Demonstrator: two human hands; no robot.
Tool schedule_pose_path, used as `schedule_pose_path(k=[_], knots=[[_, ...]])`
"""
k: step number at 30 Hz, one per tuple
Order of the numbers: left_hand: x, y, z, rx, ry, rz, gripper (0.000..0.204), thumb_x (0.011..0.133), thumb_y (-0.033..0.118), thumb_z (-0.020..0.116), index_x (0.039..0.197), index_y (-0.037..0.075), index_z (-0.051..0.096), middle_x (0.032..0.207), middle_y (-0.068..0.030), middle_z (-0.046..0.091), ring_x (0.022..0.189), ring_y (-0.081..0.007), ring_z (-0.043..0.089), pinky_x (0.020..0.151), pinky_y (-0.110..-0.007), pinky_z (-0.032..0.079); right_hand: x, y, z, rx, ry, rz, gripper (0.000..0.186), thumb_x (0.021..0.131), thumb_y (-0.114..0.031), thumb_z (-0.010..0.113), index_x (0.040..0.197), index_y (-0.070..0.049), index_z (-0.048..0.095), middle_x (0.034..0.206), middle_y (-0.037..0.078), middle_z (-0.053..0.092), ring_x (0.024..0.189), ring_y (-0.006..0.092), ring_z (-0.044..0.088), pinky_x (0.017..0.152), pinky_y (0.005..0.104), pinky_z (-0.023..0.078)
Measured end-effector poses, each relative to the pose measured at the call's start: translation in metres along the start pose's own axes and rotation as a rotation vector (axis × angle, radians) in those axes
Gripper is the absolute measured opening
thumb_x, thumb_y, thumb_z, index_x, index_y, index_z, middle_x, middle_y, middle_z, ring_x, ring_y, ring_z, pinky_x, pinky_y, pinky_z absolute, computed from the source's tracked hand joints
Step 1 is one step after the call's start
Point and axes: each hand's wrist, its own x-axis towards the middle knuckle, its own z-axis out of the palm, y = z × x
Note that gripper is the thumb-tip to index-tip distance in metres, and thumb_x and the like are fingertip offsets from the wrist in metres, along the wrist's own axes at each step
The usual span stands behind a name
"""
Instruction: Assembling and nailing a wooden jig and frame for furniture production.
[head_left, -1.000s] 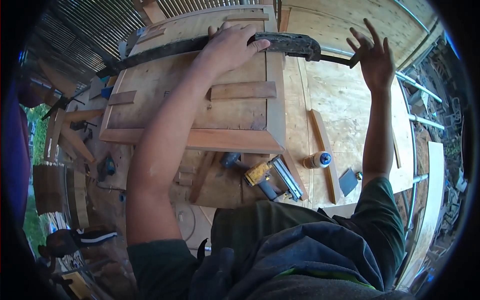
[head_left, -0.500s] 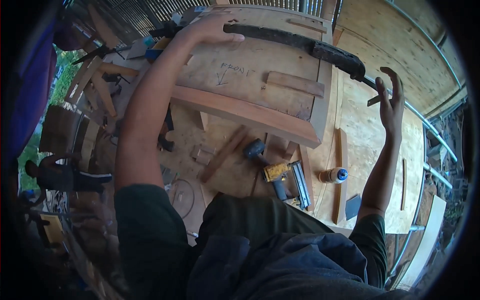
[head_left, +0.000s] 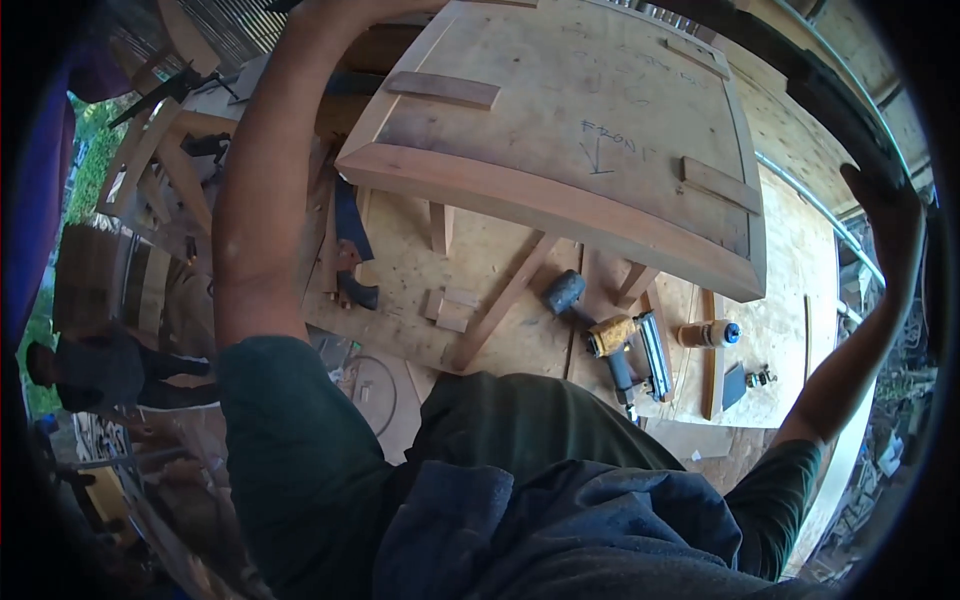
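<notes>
A long black bar (head_left: pixel 820 85), whose exact kind I cannot make out, slants across the upper right, past the wooden panel. At its lower end my right hand (head_left: pixel 888 205) is closed around it, dark against the background. My left arm reaches up over the panel's left side; my left hand (head_left: pixel 405 6) is mostly cut off by the upper edge, its fingers hidden. Before me stands the framed wooden panel (head_left: pixel 540 100) on legs, with handwriting and an arrow on its face. Several short wooden strips, such as the left one (head_left: pixel 443 90), lie on it.
On the plywood worktop (head_left: pixel 400 240) lie a mallet (head_left: pixel 565 290), a yellow nail gun (head_left: pixel 628 350), a bottle (head_left: pixel 708 334) and a handsaw (head_left: pixel 352 245). Chair-like wooden frames (head_left: pixel 165 150) stand at left. A person (head_left: pixel 125 370) is farther off at lower left.
The black bar has swung up and right, with my right hand moving outward. My left hand has gone up, mostly out of view. The panel sits farther right in the picture.
</notes>
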Motion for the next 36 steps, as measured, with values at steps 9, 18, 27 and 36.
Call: schedule_pose_path(k=[9,18,27,36], knots=[[-0.189,-0.022,-0.05,-0.249,-0.173,0.072,0.032,0.073,0.02,0.083,0.081,0.004,0.056,0.071,-0.0103,0.06,0.061,-0.0302,0.061,0.054,-0.04,0.042,-0.181,-0.133,-0.063,0.465,-0.566,0.121,0.051,0.057,-0.014,0.09,0.102,-0.001,0.07,0.077,0.009,0.07,0.07,0.0176,0.068,0.066,0.0312,0.054],[-0.309,-0.097,0.115,-0.598,-0.994,-0.31,0.031,0.082,0.03,0.074,0.106,0.011,0.07,0.108,-0.0201,0.066,0.099,-0.0426,0.06,0.088,-0.046,0.049,-0.258,-0.235,0.167,0.65,-1.117,0.249,0.047,0.082,-0.047,0.073,0.079,-0.001,0.068,0.065,0.015,0.061,0.059,0.024,0.06,0.06,0.0406,0.046],[-0.391,-0.187,0.173,-0.473,-0.759,-0.511,0.052,0.088,0.046,0.068,0.113,0.003,0.054,0.076,-0.0153,0.062,0.074,-0.0302,0.065,0.071,-0.04,0.05,-0.247,-0.297,0.319,0.832,-1.229,0.173,0.058,0.079,-0.061,0.071,0.077,-0.003,0.07,0.069,0.01,0.068,0.066,0.0241,0.066,0.062,0.0393,0.051],[-0.293,-0.138,0.071,-1.451,-0.402,-0.519,0.081,0.085,0.053,0.067,0.129,-0.01,0.04,0.09,-0.019,0.068,0.079,-0.0226,0.067,0.074,-0.03,0.054,-0.224,-0.293,0.316,0.714,-0.868,0.054,0.044,0.089,-0.045,0.064,0.093,-0.002,0.071,0.077,0.019,0.069,0.074,0.0352,0.068,0.069,0.0436,0.053]])
